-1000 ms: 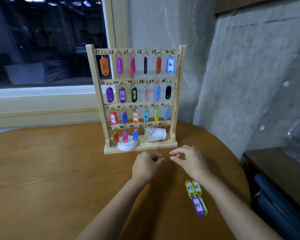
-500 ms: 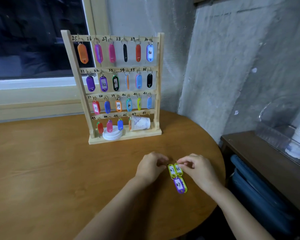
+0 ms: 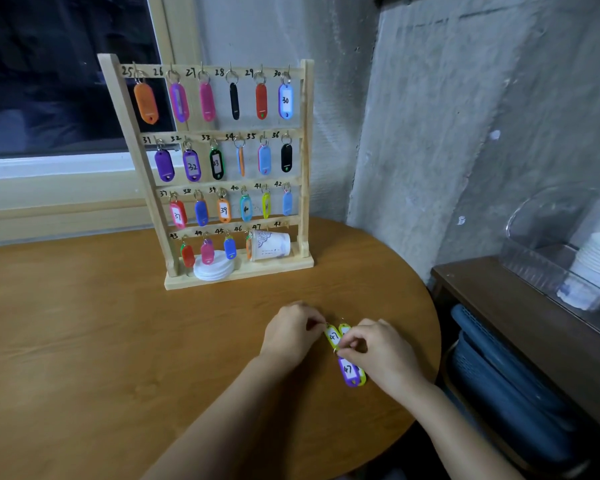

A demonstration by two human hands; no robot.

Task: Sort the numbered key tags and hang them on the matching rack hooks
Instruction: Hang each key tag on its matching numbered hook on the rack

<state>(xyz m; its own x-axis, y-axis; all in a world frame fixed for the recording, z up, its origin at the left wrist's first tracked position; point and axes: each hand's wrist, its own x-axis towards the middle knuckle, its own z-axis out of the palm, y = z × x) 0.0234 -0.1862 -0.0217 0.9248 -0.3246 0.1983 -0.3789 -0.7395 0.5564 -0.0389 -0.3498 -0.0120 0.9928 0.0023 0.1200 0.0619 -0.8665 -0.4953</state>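
Observation:
A wooden key rack point(image 3: 305, 161) stands at the back of the round table point(image 3: 84, 341), its hooks numbered 25 to 48 and most carrying coloured tags. On the table near me lies a small bunch of tags: a yellow-green tag marked 47 point(image 3: 333, 336), another yellow-green one beside it, and a purple tag marked 47 point(image 3: 348, 371). My left hand point(image 3: 291, 332) pinches the ring end of the upper yellow-green tag. My right hand point(image 3: 378, 351) pinches the ring where the tags join.
A paper cup point(image 3: 271, 245) lies on its side on the rack's base under hooks 47 and 48, beside a stack of white lids point(image 3: 213, 270). A side shelf point(image 3: 520, 306) with a clear box of cups stands right of the table edge. A concrete wall rises behind.
Both hands came back from the rack's foot to the tag bunch and took hold of it. The camera view swung right and closer to the tags.

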